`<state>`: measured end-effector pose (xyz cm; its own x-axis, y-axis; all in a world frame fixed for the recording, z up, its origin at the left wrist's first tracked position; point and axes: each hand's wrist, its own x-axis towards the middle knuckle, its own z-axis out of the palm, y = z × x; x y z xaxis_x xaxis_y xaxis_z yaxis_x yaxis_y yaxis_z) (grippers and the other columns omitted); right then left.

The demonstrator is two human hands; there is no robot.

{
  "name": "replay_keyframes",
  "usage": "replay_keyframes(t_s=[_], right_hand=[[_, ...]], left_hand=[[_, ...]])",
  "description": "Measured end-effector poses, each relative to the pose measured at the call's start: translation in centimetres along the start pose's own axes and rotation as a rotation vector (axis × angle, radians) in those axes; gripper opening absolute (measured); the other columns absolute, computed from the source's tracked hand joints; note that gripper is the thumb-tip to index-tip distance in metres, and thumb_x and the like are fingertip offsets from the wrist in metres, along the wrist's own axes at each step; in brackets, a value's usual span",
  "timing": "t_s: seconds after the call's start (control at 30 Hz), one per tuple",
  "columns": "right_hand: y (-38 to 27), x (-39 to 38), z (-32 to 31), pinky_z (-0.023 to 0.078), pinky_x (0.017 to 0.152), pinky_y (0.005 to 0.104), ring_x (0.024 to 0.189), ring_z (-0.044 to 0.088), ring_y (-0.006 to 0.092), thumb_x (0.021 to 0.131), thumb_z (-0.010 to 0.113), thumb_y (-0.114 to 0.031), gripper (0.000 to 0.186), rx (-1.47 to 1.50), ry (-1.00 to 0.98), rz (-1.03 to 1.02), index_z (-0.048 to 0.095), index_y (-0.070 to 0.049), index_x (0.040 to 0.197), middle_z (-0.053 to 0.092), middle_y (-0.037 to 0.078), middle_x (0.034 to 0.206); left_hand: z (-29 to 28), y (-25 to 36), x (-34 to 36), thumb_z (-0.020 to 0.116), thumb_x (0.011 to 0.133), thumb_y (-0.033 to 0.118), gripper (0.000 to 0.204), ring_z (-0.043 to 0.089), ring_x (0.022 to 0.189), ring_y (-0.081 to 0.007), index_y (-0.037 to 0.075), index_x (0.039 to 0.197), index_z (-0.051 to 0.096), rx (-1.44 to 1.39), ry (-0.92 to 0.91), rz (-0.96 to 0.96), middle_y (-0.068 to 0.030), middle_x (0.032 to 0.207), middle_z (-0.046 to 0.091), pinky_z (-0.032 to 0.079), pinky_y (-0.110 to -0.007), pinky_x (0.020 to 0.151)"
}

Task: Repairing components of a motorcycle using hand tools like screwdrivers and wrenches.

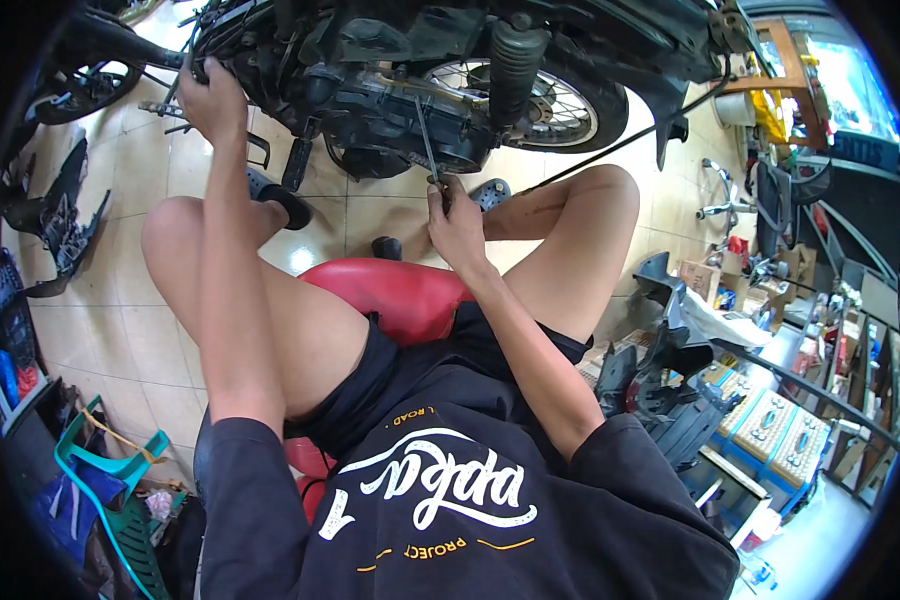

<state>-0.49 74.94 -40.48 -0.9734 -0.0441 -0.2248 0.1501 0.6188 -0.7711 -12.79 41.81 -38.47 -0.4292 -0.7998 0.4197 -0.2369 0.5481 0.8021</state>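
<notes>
A dark motorcycle (380, 120) spans the top of the view, showing its engine casing, shock absorber (515, 70) and spoked wheel (598, 105). My left hand (213, 100) is raised at the upper left, fingers curled on a dark part of the motorcycle, partly hidden. Lower and to the right, my right hand (456, 218) grips a long screwdriver (426, 135) by its handle; the shaft points up across the engine casing. A black cable or rod (620, 145) runs diagonally to the right of that hand.
I sit on a red seat (370, 290) on a tiled floor (120, 330). Loose black fairing (70, 200) lies left, a green plastic stool (105, 490) lower left. Boxes (700, 280), metal racks, toolboxes (770, 430) and plastic parts crowd the right. A wooden frame (800, 85) stands upper right.
</notes>
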Motion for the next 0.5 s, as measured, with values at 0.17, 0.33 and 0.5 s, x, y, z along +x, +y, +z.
replay_keyframes(t_s=[0.17, 0.33, 0.5], right_hand=[[2.1, 0.3, 1.0, 0.048, 0.072, 0.0507, 0.082, 0.064, 0.0465, 0.097, 0.051, -0.022, 0.033, 0.099, 0.065, 0.024, 0.055, 0.003, 0.117, 0.065, 0.029, 0.085], [0.9, 0.7, 1.7, 0.048, 0.080, 0.0518, 0.090, 0.062, 0.0478, 0.094, 0.051, -0.027, 0.040, 0.212, -0.047, 0.177, 0.055, 0.002, 0.121, 0.066, 0.030, 0.091], [2.3, 0.6, 2.2, 0.047, 0.071, 0.0474, 0.079, 0.064, 0.0420, 0.095, 0.054, -0.032, 0.036, 0.248, 0.107, 0.224, 0.061, 0.000, 0.110, 0.065, 0.024, 0.081]], left_hand=[[0.5, -3.3, -5.0, 0.052, 0.090, 0.033, 0.054, 0.056, 0.119, -0.0382, -0.007, 0.126, 0.058, -0.080, -0.167, -0.730, -0.0263, 0.125, 0.060, 0.040, -0.043, 0.104], [0.9, -10.3, -11.2, 0.042, 0.094, 0.045, 0.063, 0.053, 0.125, -0.0372, -0.006, 0.128, 0.058, 0.052, -0.370, -0.932, -0.0271, 0.131, 0.057, 0.041, -0.042, 0.104], [0.1, -6.6, -12.5, 0.032, 0.100, 0.046, 0.060, 0.067, 0.091, -0.0324, -0.004, 0.114, 0.063, 0.121, -0.771, -0.775, -0.0180, 0.103, 0.069, 0.049, -0.042, 0.086]])
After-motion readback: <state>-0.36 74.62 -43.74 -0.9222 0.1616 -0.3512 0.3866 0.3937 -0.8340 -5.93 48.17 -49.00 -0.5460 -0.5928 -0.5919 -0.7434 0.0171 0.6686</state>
